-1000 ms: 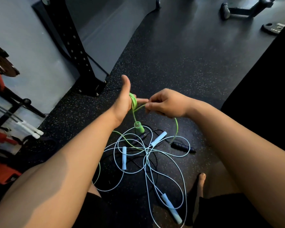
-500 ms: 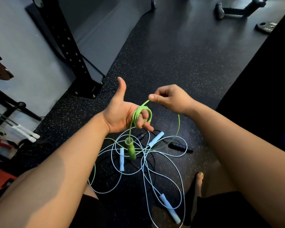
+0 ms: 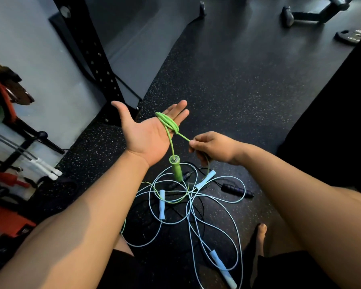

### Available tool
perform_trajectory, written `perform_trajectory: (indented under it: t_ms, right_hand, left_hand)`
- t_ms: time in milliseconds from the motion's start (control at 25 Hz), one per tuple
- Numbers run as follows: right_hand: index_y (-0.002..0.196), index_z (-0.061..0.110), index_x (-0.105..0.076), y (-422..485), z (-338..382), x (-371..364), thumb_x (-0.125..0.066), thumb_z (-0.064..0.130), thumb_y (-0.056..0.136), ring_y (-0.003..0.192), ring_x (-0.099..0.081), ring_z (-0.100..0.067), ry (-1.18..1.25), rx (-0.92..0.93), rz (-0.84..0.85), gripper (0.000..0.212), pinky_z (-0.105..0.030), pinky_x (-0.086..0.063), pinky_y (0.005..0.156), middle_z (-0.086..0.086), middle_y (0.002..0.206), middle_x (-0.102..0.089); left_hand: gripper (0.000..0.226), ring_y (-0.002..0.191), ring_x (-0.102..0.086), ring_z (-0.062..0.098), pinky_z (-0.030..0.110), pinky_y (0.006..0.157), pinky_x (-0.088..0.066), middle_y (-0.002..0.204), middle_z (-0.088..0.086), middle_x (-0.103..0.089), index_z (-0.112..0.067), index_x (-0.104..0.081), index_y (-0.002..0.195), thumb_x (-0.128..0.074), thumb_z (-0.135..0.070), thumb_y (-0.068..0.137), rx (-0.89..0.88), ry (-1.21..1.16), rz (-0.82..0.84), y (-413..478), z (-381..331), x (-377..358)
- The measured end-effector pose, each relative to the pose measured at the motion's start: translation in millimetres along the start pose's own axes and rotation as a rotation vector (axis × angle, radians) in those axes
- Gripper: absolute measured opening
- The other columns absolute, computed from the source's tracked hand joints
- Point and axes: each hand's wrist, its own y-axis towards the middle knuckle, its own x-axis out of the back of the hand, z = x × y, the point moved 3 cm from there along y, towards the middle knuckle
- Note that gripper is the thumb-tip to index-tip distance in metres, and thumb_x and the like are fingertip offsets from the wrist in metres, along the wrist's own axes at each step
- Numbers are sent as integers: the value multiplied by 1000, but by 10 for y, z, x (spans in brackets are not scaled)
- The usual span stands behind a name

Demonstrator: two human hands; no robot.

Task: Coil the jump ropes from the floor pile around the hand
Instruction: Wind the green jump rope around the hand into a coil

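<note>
My left hand (image 3: 146, 136) is held palm up, fingers spread flat, with several turns of a green jump rope (image 3: 168, 123) wound around its fingers. One green handle (image 3: 176, 169) dangles below the palm. To the right, my right hand (image 3: 213, 147) pinches the free green cord just off the coil. Under both hands lies the floor pile (image 3: 188, 201): tangled light-blue rope with pale blue handles (image 3: 162, 204), loose green cord, and a black rope with a black handle (image 3: 237, 190).
A black perforated rack upright (image 3: 92, 57) stands at the upper left by a grey wall. Red and black gear (image 3: 6, 180) crowds the left edge. A bench base (image 3: 313, 11) and a weight plate (image 3: 351, 36) lie far right. My bare foot (image 3: 261, 232) rests beside the pile.
My left hand has turned palm up and flattened its fingers, which were curled before. My right hand has dropped lower and drawn the green cord down to the right of the coil.
</note>
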Motion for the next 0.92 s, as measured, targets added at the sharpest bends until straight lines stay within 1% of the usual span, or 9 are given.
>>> perform_trajectory:
  t_ms: [200,320,440,520,600,640,720,800,920]
  right_hand:
    - [95,5,-66,-10,146,35,-52,17,102,50,-56,-20,-15,-72,110,20,-28,-43,54,-5,54,-58]
    - [91,3,-66,-22,187,34,-55,13,99,48,-56,-18,-64,-120,177,18,-25,-43,51,-4,52,-59]
    - [78,9,-68,-29,231,101,-59,13,95,54,-61,-21,-104,-135,232,20,-27,-49,58,-8,57,-62]
    - [75,7,-69,-12,278,202,-61,15,94,58,-64,-24,-72,-59,243,22,-30,-51,64,-14,62,-64]
    - [76,6,-71,4,332,303,-63,21,91,53,-59,-21,-25,37,211,23,-34,-47,66,-11,58,-60]
    - [76,7,-72,14,352,351,-64,23,89,49,-54,-17,-9,67,178,22,-36,-46,65,-5,54,-56]
    - [76,11,-72,44,372,438,-64,23,95,45,-43,-10,-22,114,85,24,-40,-46,63,7,48,-45]
    - [73,14,-70,80,380,509,-62,26,98,45,-41,-6,-68,168,-19,29,-39,-47,60,10,47,-41]
    - [71,17,-72,141,360,591,-64,37,96,50,-42,-11,-103,229,-181,33,-34,-49,54,3,51,-40]
  left_hand:
    - [145,147,-37,39,48,128,-13,147,29,-52,11,-11,155,-13,-101,63,-54,177,-73,88,-15,178]
    - [144,149,-34,35,48,128,-10,147,26,-53,10,-11,156,-5,-101,64,-52,226,-114,131,-25,309]
    - [139,150,-35,27,45,129,-7,151,19,-52,7,-39,149,8,-95,68,-34,417,-141,191,-8,404]
    - [133,149,-36,22,45,129,-3,157,15,-45,-3,-59,138,14,-91,69,17,636,-162,243,36,487]
    - [131,147,-37,16,45,128,-3,160,12,-41,-18,-72,127,5,-100,60,95,888,-133,303,110,588]
    - [132,145,-41,15,44,128,-7,155,12,-48,-23,-75,122,-5,-108,50,141,987,-98,325,156,640]
    - [149,135,-53,8,36,122,-20,136,14,-66,-11,-66,132,-21,-114,34,276,1083,4,333,245,684]
    - [159,124,-61,2,26,110,-28,122,14,-74,2,-57,133,-21,-113,29,413,1146,127,297,314,623]
    - [148,122,-66,25,37,114,-29,106,24,-76,7,-61,121,-6,-108,47,522,1075,241,256,405,478]
